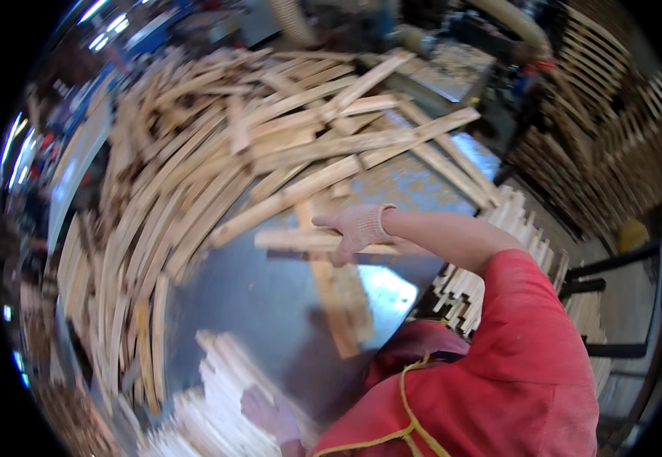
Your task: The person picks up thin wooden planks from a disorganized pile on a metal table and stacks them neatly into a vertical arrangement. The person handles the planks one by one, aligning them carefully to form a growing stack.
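My right hand (358, 230), in a knitted work glove, reaches across the metal tabletop (247, 297) and grips a short pale wooden strip (289, 241). A darker edge shows along the strip's near side. Beneath it another flat wooden board (331, 312) lies crosswise, pointing toward me. At the lower left, my gloved left hand (268, 413) rests against a stack of pale wooden strips (217, 411). Motion blurs that hand, so its fingers are not distinct.
A big heap of long wooden strips (186, 171) covers the table's far and left sides. Stacked strips (460, 293) stand beside the table on the right, near a black metal frame (613, 350). Behind are slatted wood stacks (605, 167) and a ribbed hose (514, 27).
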The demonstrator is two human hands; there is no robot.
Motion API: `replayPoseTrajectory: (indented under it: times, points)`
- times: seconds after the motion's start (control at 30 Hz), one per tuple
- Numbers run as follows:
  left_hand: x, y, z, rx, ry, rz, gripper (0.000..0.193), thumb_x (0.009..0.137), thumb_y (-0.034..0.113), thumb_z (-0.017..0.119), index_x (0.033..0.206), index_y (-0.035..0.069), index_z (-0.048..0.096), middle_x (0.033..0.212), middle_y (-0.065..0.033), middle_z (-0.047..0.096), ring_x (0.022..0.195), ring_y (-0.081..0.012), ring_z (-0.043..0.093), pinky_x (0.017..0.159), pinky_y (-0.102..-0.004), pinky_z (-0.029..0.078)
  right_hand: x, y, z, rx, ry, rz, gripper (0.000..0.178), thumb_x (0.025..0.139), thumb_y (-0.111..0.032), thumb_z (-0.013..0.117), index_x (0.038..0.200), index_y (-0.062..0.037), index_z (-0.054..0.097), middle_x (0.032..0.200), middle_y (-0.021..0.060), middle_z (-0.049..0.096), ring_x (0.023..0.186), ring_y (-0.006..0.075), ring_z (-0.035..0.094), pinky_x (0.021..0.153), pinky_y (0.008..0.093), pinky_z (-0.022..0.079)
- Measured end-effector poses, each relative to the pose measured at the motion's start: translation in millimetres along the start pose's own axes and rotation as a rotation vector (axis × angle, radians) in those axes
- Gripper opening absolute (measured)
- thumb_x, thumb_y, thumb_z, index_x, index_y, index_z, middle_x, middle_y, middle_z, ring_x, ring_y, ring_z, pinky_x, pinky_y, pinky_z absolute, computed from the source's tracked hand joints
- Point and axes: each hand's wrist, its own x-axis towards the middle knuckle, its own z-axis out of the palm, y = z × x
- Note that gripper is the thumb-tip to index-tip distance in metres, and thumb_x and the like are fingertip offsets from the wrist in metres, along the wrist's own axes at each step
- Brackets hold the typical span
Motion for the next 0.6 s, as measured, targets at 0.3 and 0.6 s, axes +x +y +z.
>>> replayPoseTrajectory:
  times: [0.3, 0.6]
  points:
    - [-14, 33, -16, -0.161, -0.069, -0.043, 0.082, 0.091, 0.046, 0.075, 0.158, 0.006, 0.05, 0.161, -0.0226, 0.048, 0.152, -0.045, 0.038, 0.129, -0.0601, 0.024, 79, -168, 311, 0.788, 0.02, 0.04, 0.092, 0.088, -0.029, 0.073, 0.165, 0.0009, 0.031, 0.133, 0.0342, 0.07, 0.13, 0.0431, 0.066, 0.112, 0.0477, 0.051]
    - [-32, 60, -13, 0.138, -0.068, -0.047, 0.09, 0.084, 0.041, 0.074, 0.158, 0.001, 0.04, 0.161, -0.0207, 0.039, 0.153, -0.0432, 0.03, 0.13, -0.0606, 0.017, 104, -61, 137, -0.075, 0.338, -0.252, 0.039, 0.09, -0.028, 0.065, 0.123, -0.0075, 0.07, 0.115, 0.0243, 0.075, 0.11, 0.0445, 0.072, 0.093, 0.0537, 0.058]
